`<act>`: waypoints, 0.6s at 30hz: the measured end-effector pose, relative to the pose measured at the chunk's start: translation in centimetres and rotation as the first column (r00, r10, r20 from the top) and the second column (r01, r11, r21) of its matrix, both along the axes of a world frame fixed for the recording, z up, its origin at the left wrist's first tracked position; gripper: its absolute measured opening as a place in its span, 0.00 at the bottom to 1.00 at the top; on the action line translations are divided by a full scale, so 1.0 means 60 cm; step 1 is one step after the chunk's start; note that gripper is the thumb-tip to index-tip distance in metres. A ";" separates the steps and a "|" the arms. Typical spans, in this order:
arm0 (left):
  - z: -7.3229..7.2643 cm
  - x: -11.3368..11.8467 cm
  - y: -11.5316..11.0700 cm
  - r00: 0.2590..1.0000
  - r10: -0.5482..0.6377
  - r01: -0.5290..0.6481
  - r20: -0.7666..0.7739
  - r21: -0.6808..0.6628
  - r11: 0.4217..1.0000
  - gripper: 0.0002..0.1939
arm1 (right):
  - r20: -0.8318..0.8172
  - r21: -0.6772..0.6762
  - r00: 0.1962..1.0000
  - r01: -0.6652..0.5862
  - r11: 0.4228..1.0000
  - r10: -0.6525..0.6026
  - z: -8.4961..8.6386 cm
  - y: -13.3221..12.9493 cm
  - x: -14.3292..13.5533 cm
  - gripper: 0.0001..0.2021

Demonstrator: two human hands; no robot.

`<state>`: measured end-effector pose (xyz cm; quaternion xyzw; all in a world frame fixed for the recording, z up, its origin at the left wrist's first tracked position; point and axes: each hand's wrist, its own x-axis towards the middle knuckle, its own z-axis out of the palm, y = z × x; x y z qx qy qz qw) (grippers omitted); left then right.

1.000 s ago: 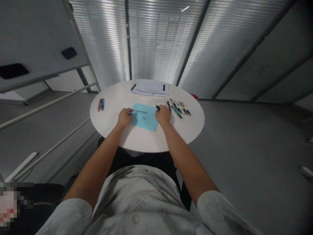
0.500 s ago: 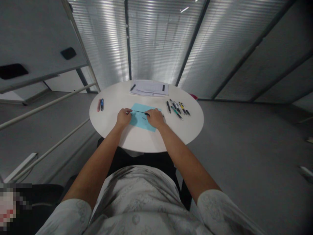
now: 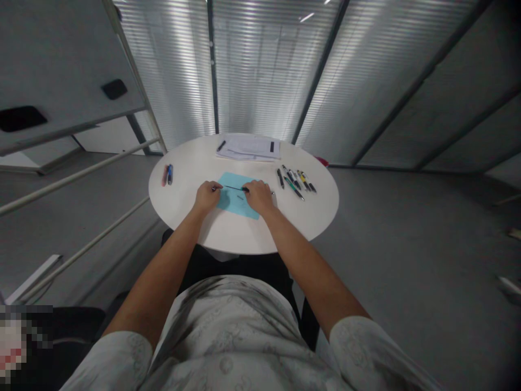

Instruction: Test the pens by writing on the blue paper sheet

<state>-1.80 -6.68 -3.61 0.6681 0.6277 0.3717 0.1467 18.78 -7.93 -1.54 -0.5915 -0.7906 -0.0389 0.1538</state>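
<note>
My left hand (image 3: 208, 196) is closed, fingertips pinching a small dark pen part (image 3: 214, 189) over the left side of a light blue sheet (image 3: 234, 207). My right hand (image 3: 259, 196) grips a pen (image 3: 245, 189), most of it hidden by the fingers. Out of its dark end a thin dark refill (image 3: 234, 187) points left toward my left fingertips, with a small gap between. On the sheet below lies a tiny dark piece (image 3: 240, 197), perhaps a spring, too small to be sure.
Several pens (image 3: 293, 181) lie on the right of the round white table (image 3: 228, 239). Red and blue pens (image 3: 167, 175) rest at the left. Stacked papers (image 3: 249, 147) with a dark pen (image 3: 221, 145) on top are at the back. A white rail (image 3: 77, 175) runs along the left.
Both hands have shifted very slightly right, the left one with its pen part and the right one with the pen and refill. Nothing on the table has moved.
</note>
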 end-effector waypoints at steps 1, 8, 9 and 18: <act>0.001 0.001 -0.001 1.000 -0.008 0.008 -0.002 -0.001 1.000 0.15 | 0.006 -0.012 1.000 0.001 1.000 -0.001 0.001 -0.001 -0.001 0.14; -0.001 0.000 -0.002 1.000 -0.005 0.005 0.011 0.003 1.000 0.13 | 0.018 -0.013 0.998 0.056 0.998 -0.055 -0.001 0.001 0.000 0.14; -0.002 0.000 -0.001 1.000 -0.007 0.007 0.013 0.008 1.000 0.13 | 0.019 -0.008 0.998 0.065 0.998 -0.065 -0.003 0.002 0.000 0.14; 0.001 0.001 -0.001 1.000 -0.017 0.018 -0.014 0.024 1.000 0.13 | -0.022 0.095 0.999 0.050 0.994 -0.048 -0.010 0.007 0.000 0.13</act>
